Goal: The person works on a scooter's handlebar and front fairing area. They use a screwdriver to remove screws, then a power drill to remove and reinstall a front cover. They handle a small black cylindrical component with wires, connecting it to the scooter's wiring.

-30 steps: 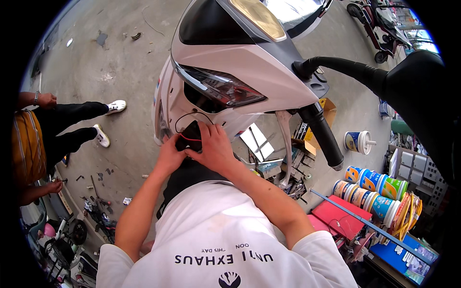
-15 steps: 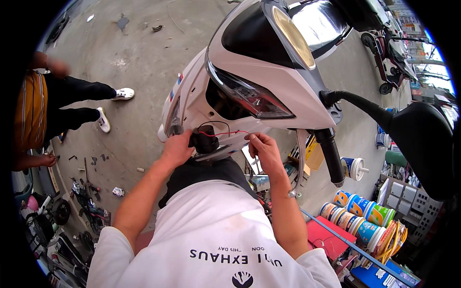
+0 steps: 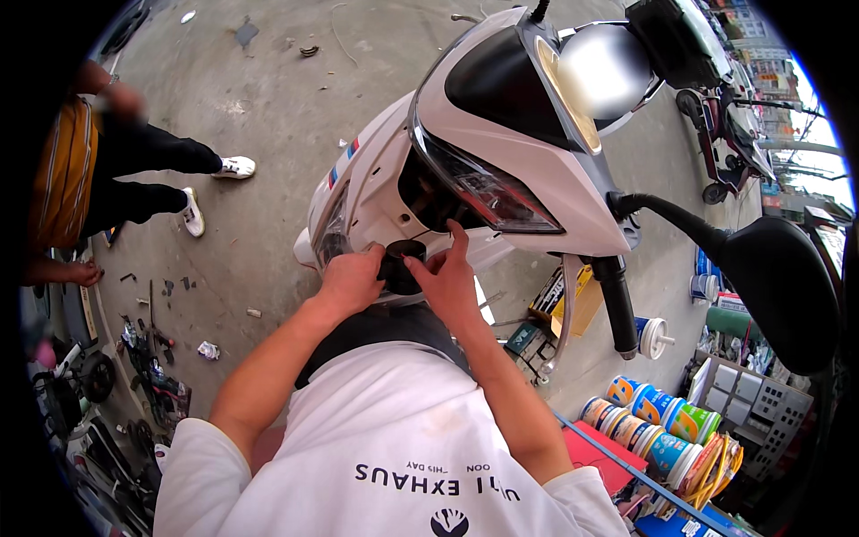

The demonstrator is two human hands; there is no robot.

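Observation:
In front of my body is a black, cup-shaped round part with an open top. My left hand is closed round its left side and steadies it. My right hand is at its right edge, the thumb at the opening beside a short bit of red wire. One finger of that hand points up toward the scooter; the others are bent, and the wire's far end is hidden. The white scooter front rises just beyond, with a dark opening under its headlight.
A black mirror and handlebar grip jut out at the right. Paint buckets and a red box stand lower right. At the left a person in black trousers stands near scattered tools.
My right hand has come left and in to the round part, from where it held the red wire stretched out. My left hand stays on the part. The view has shifted slightly.

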